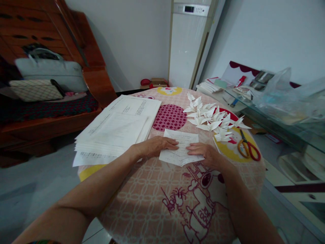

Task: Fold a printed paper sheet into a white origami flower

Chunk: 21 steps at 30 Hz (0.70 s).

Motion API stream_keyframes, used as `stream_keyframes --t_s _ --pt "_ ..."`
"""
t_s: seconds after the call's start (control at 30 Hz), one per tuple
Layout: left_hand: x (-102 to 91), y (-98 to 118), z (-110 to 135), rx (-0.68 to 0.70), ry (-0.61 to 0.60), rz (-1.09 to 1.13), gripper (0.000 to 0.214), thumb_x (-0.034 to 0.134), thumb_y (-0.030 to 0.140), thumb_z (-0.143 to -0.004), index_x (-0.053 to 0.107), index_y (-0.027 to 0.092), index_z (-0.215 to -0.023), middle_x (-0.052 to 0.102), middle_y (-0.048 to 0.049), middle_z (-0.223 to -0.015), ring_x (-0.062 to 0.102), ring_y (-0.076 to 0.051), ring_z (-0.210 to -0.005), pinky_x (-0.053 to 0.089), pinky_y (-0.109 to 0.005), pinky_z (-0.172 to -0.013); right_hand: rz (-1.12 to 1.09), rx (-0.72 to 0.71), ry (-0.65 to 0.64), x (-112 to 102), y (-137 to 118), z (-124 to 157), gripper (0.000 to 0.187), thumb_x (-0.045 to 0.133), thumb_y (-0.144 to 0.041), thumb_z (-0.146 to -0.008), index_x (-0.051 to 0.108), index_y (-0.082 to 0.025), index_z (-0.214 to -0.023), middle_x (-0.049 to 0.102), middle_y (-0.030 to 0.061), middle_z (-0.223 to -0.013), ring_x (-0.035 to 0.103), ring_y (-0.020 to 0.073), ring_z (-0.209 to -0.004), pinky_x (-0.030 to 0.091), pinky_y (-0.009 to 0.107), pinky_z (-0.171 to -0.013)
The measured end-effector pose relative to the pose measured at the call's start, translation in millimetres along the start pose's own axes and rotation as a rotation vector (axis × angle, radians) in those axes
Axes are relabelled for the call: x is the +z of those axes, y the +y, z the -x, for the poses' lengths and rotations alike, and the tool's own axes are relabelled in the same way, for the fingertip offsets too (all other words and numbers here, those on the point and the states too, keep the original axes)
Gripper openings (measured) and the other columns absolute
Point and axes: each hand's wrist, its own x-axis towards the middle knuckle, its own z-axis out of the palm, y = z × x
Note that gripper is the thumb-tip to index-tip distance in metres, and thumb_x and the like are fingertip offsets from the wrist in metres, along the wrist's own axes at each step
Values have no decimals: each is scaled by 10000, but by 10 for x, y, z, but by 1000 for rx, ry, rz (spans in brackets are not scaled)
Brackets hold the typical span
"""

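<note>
At the round table, we press both palms onto a printed sheet of paper (pixel 181 139) lying near the table's centre, just ahead of us. The left hand (pixel 157 146) lies flat with its fingers stretched over the sheet's nine o'clock edge, and the right hand (pixel 203 153) lies equally flat on its four o'clock corner. Neither hand grips anything. The fingertips nearly meet in the middle, and we judge the step in hand to be smoothing or creasing the sheet against the tablecloth (pixel 162 196). Any next move would call for one hand to pin the paper while the other lifts an edge cleanly, since the cloth looks soft and the sheet could slide. At ten o'clock from the sheet sits a thick stack of papers (pixel 119 128), and at one o'clock a cluster of folded white paper shapes (pixel 210 118). Orange-handled scissors (pixel 247 149) lie apart at three o'clock, their handles toward us. The printing on the sheet and on the stack is too small to read. On the cloth at six o'clock, a cartoon dog (pixel 200 200) wears a shirt whose lettering appears to read "JOE COOL". The tall white air conditioner (pixel 188 51) at twelve o'clock has a control panel, but we cannot make out a brand on it.
</note>
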Motion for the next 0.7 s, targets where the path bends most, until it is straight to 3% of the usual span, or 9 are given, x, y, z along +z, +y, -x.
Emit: stream_keyframes --t_s 0.13,0.27,0.37,0.53,0.7 --pt "-27 -63 32 -33 15 -34 555 607 -2 -780 649 188 -1299 615 -128 -1385 589 -223 -1284 452 -372 -1096 -124 45 -8 -102 -85 -48 263 699 -282 -854 758 -256 -1109 757 97 -1141 687 255 -1118 502 461 -1029" --pt "-133 -20 67 -3 3 50 414 617 37 -808 724 204 -1171 711 -94 -1243 656 -210 -1180 487 -334 -1028 -221 266 -34 -243 -314 -131 231 648 -265 -869 791 -218 -1044 782 94 -1046 729 241 -981 551 365 -898" --pt "-221 83 103 -40 -23 179 260 636 95 -835 773 215 -1021 777 -61 -1045 717 -181 -983 512 -261 -896 -294 390 -134 -318 -432 -139 249 608 -294 -888 797 -194 -1017 787 61 -956 721 215 -860 537 298 -774" --pt "-272 198 151 -182 4 291 152 650 197 -851 778 181 -932 763 -48 -817 669 -132 -724 470 -203 -717 -328 526 -170 -334 -463 -119 247 583 -302 -855 757 -146 -777 625 -15 -604 521 124 -552 370 231 -531" --pt "-283 252 141 -291 -7 277 199 636 278 -845 748 118 -803 654 -9 -614 530 -91 -541 358 -185 -537 -344 554 -165 -324 -455 -133 235 594 -310 -821 661 -142 -671 509 -36 -562 403 92 -523 288 220 -495"
